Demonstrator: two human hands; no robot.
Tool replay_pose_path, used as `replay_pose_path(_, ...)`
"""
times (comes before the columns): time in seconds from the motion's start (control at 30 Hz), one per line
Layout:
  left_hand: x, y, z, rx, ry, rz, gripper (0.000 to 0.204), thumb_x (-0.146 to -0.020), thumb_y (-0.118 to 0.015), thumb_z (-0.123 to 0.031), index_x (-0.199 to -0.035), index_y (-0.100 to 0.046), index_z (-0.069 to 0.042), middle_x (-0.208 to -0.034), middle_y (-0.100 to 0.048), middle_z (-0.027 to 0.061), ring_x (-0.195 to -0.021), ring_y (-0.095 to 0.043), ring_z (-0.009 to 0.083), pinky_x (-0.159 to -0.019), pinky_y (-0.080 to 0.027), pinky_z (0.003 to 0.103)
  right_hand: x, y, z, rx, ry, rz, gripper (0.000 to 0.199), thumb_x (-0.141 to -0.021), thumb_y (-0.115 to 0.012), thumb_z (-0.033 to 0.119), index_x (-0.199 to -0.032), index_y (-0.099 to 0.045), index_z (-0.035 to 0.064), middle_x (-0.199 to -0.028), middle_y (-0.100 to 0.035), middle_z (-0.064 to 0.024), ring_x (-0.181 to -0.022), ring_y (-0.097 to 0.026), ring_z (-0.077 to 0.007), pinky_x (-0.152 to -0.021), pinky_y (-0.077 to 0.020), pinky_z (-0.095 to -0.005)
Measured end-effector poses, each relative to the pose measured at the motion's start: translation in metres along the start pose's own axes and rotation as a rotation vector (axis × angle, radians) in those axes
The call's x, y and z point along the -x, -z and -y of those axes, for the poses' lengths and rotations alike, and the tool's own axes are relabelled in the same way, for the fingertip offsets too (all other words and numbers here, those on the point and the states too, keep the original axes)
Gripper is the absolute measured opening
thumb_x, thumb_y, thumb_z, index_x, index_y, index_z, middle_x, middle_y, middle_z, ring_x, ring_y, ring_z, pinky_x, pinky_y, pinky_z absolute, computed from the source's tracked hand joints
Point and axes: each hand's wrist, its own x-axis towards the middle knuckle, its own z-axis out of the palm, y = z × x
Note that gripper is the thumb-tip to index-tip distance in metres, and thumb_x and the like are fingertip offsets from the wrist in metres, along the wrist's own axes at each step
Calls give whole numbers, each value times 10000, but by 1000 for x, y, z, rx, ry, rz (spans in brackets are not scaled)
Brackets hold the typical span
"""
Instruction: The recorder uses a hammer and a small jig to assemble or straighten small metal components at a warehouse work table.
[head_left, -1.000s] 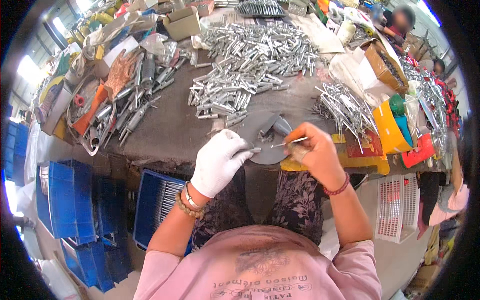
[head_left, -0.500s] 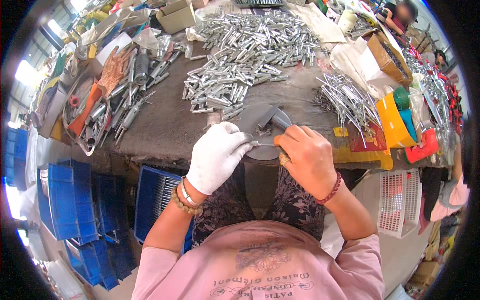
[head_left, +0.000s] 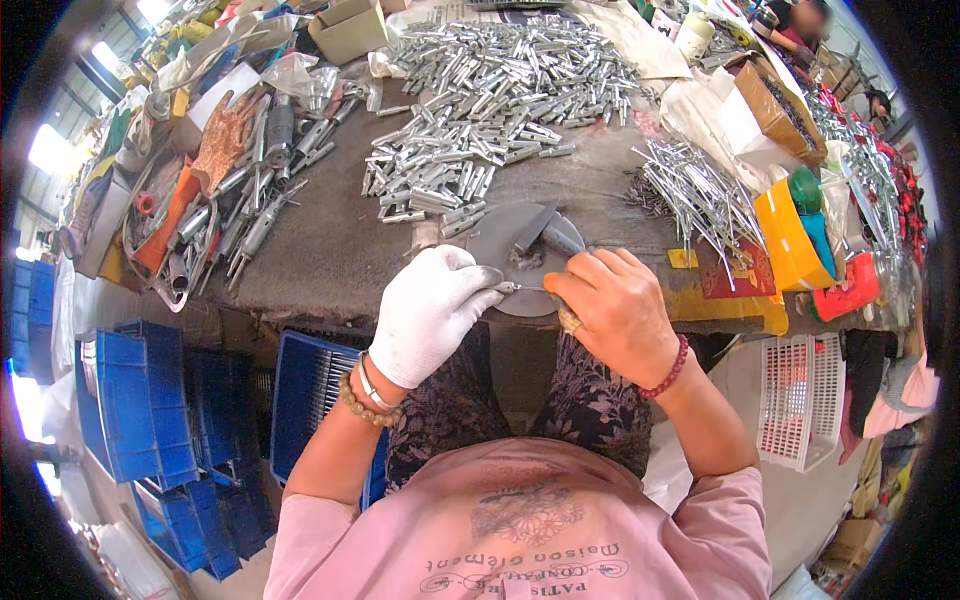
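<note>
Thin metal pin (head_left: 522, 288) stayed pinched between the gloved left hand (head_left: 432, 310) and bare right hand (head_left: 612, 312). Both had drawn closer together over the grey disc (head_left: 505, 245).

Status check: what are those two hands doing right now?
Gloved left hand and bare right hand pinch a thin metal pin. Round grey plate beneath. Nothing between them.

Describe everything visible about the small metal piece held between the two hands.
The small thin silvery metal piece is slender and pin-like, lying roughly level between the hands at the near edge of the worktable, over a grey round plate. The white-gloved left hand pinches its left end with its fingertips; the bare right hand grips the other end, hiding it. Finer details are too small to tell.
</note>
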Motion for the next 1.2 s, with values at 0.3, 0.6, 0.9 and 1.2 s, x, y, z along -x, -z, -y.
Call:
replay_pose_path(0.3, 6, -4, 4, 47, -20, -49, 167, -862, -838, -162, -1026, -811, -143, -919, -708, 64, -900, -692, 291, -784, -564, 399, -2, -1, -9, -37, 85, 5, 174, -823, -738, 106, -996, -758, 95, -919, -626, -51, -879, -665, -252, -812, -544, -407)
replay_pose_path(0.6, 9, -7, 6, 93, 15, -76, 216, -825, -870, -98, -1037, -826, -104, -929, -694, 77, -891, -689, 284, -795, -562, 377, -4, -2, -13, -86, 95, -18, 166, -835, -723, 88, -1000, -745, 89, -923, -629, -59, -874, -663, -269, -810, -538, -410)
replay_pose_path(0.9, 5, -7, -1, -3, 17, -54, 150, -855, -828, -192, -1000, -820, -156, -886, -691, 74, -882, -682, 299, -762, -547, 412, -5, -13, -6, -36, 120, -5, 208, -829, -713, 95, -1033, -743, 122, -932, -613, -39, -906, -668, -240, -822, -537, -394)
replay_pose_path(1.2, 5, -3, 0, 32, -15, -56, 235, -822, -856, -55, -1049, -822, -104, -942, -703, 82, -888, -704, 284, -781, -572, 372, 19, 23, -95, 149, -617, -143, 176, -852, -788, 92, -1017, -801, 152, -996, -728, -78, -977, -734, -304, -821, -595, -429)
